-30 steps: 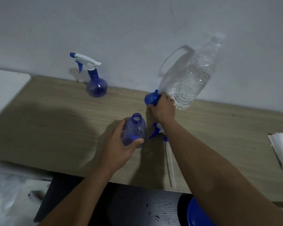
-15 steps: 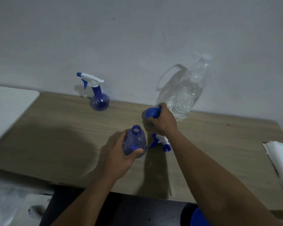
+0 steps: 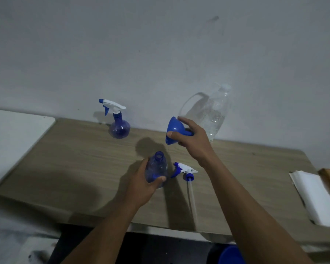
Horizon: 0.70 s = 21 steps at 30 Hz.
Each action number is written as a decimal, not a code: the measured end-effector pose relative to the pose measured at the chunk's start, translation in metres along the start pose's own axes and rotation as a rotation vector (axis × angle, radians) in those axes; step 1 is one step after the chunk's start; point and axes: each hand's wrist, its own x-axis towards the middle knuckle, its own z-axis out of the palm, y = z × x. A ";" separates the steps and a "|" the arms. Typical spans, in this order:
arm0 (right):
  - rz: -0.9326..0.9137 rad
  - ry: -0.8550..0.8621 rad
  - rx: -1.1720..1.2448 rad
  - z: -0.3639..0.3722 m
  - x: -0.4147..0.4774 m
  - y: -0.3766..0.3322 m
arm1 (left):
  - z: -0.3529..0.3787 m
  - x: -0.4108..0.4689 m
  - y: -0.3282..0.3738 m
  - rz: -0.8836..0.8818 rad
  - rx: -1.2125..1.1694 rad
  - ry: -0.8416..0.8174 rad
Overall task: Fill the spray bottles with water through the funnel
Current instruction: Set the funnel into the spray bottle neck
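Two hands: L hand [image 3: 141,185] grips uncapped spray bottle [image 3: 156,171]; R hand [image 3: 195,142] holds funnel [image 3: 174,128].
Funnel: raised, right of bottle mouth [image 3: 159,155], axis sideways, spout pointing away.

Nothing can be read anywhere in the view: no text, label, brand, number or sign. The open spray bottle [image 3: 156,170], the capped spray bottle [image 3: 120,128], the funnel [image 3: 174,128], the water bottle [image 3: 214,115] and the white paper [image 3: 312,197] on the bench [image 3: 74,159] all show plain, unmarked surfaces.
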 end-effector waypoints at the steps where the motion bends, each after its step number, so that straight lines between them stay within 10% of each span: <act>1: -0.009 -0.013 -0.005 0.002 -0.006 -0.005 | 0.000 0.000 -0.001 -0.009 -0.002 -0.011; 21: -0.123 -0.055 0.042 0.031 -0.046 -0.010 | 0.004 0.013 -0.018 -0.045 -0.100 -0.055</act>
